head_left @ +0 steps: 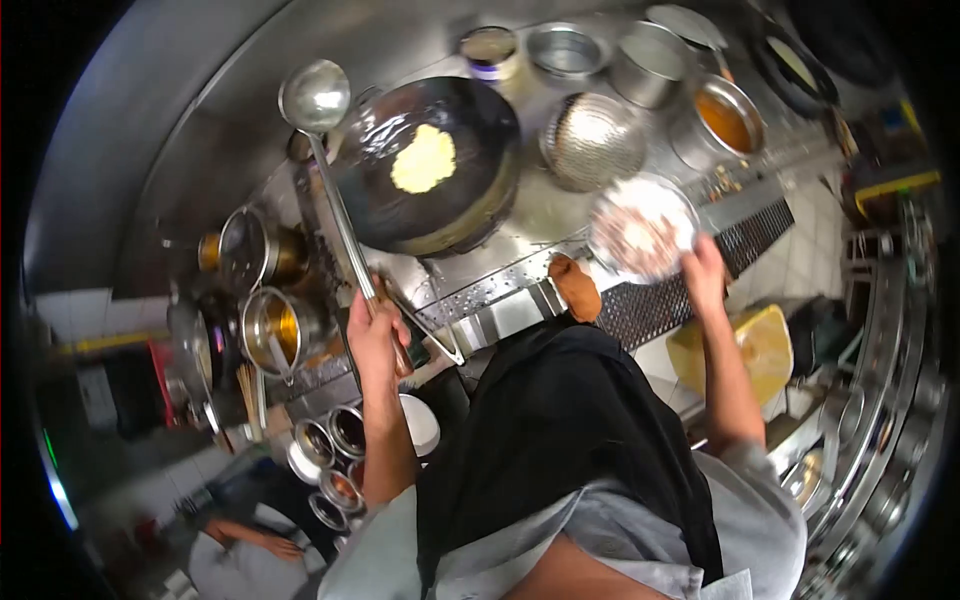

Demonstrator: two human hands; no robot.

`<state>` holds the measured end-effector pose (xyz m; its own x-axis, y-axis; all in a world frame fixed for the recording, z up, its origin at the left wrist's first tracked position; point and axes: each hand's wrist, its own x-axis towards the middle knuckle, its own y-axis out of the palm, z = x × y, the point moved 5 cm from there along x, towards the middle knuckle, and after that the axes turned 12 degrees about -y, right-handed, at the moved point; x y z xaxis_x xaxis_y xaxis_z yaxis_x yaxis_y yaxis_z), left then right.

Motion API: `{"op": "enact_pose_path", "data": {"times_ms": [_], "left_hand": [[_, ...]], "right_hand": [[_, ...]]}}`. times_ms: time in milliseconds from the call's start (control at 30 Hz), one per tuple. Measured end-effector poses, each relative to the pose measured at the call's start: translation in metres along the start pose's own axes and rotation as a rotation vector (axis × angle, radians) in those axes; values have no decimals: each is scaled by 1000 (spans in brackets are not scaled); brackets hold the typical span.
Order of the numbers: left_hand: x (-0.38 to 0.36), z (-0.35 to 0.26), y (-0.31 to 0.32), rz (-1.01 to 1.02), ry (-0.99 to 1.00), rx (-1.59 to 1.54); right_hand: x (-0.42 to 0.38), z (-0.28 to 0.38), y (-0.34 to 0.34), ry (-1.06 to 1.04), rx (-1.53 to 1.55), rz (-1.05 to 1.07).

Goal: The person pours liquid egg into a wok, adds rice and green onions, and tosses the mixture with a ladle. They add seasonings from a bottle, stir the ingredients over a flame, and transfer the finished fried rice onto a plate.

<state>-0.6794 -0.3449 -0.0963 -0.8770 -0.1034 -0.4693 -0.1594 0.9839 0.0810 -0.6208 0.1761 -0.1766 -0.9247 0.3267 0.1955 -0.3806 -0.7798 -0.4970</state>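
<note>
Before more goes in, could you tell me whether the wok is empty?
Not empty: the wok holds one yellow patch, probably egg.

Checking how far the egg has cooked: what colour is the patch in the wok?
Pale yellow food patch in the dark wok, seen in the head view.

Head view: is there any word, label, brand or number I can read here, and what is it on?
None can be read.
The tub behind the wok has a dark band, too blurred to tell if it is print.
The ladle in the left hand and the bowl in the right hand show no markings.
</note>
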Motion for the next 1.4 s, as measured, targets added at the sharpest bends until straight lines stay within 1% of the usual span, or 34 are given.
{"op": "enact_pose_path", "data": {"times_ms": [33, 67, 133, 167, 233, 267, 333, 367, 400, 433, 467, 533, 567, 600, 667, 700, 733, 800, 867, 933, 967, 1000, 1033, 1067, 1100, 1133, 1167, 1200, 1233, 1267, 1300, 1333, 1367, 1400], "left_hand": [[-12, 6, -10, -52, -24, -3], [-26, 11, -16, -78, -29, -17], [-47, 28, -31, -156, -57, 41], [-57, 35, -35, -195, -73, 61], [-77, 34, -27, -294, -115, 109], [-85, 39, -27, -327, -159, 106], [-95, 51, -26, -341, -168, 82], [-97, 54, -23, -350, -181, 35], [-102, 50, -19, -383, -178, 105], [-105, 51, -17, -423, -183, 136], [-108, 52, -18, -454, -188, 172], [-112, 59, -21, -460, -186, 204], [-113, 53, -21, -485, -138, 330], [-113, 45, -21, -504, -84, 460], [-112, 21, -21, -476, 27, 822], [-107, 14, -19, -457, 153, 942], [-101, 6, -16, -437, 288, 1057], [-74, 13, -23, -321, 302, 1188], [-26, 39, -43, -167, 125, 1415], [3, 42, -57, -124, 157, 1505], [1, 25, -54, -111, 156, 1424], [-9, 8, -49, -123, 161, 1408], [-16, 2, -51, -125, 201, 1403], [-23, -3, -49, -157, 145, 1358], [-21, 4, -49, -157, 296, 1292], [-17, 11, -46, -159, 256, 1271], [2, 26, -48, -72, 354, 1191], [22, 38, -49, -27, 197, 1307], [37, 50, -51, 28, 335, 1394], [68, 66, -71, 89, 204, 1326], [50, 47, -45, 26, 143, 1460], [82, 53, -67, 76, 296, 1590], [95, 49, -71, 108, 127, 1527], [83, 37, -61, 187, 266, 1482]], "right_hand": [[60, 45, 41, -176, 195, 11], [110, 69, 76, -174, 90, 166], [187, 107, 159, -413, 114, 247], [217, 129, 199, -564, -36, 284], [244, 176, 267, -794, -11, 259], [251, 183, 304, -1026, -21, 155], [253, 169, 383, -1034, -260, 373], [244, 166, 407, -1007, -404, 511], [236, 161, 425, -972, -552, 645], [236, 161, 436, -940, -575, 653], [239, 164, 444, -938, -570, 658], [265, 169, 442, -757, -492, 538], [276, 177, 431, -733, -456, 486], [282, 188, 414, -723, -467, 472], [292, 206, 367, -747, -391, 293], [300, 202, 345, -803, -262, 96], [304, 196, 318, -733, -237, 10], [289, 184, 246, -674, -236, -93], [247, 159, 166, -585, -160, -219], [182, 112, 88, -401, -107, -306], [141, 86, 47, -207, -123, -306], [95, 53, 5, -127, -212, -355], [39, 31, -33, 6, -148, -443], [-18, 1, -69, 70, -22, -572], [-82, -22, -102, 149, 89, -729], [-157, -85, -136, 258, -6, -864], [-232, -97, -168, 316, -210, -1009], [-301, -103, -191, 381, -412, -1121], [-379, -132, -208, 482, -442, -1302], [-405, -63, -214, 608, -388, -1463], [-462, -72, -223, 717, -320, -1594], [-517, -79, -231, 822, -238, -1709], [-559, -71, -238, 909, -202, -1808], [-595, -71, -236, 871, -52, -1957]]}}
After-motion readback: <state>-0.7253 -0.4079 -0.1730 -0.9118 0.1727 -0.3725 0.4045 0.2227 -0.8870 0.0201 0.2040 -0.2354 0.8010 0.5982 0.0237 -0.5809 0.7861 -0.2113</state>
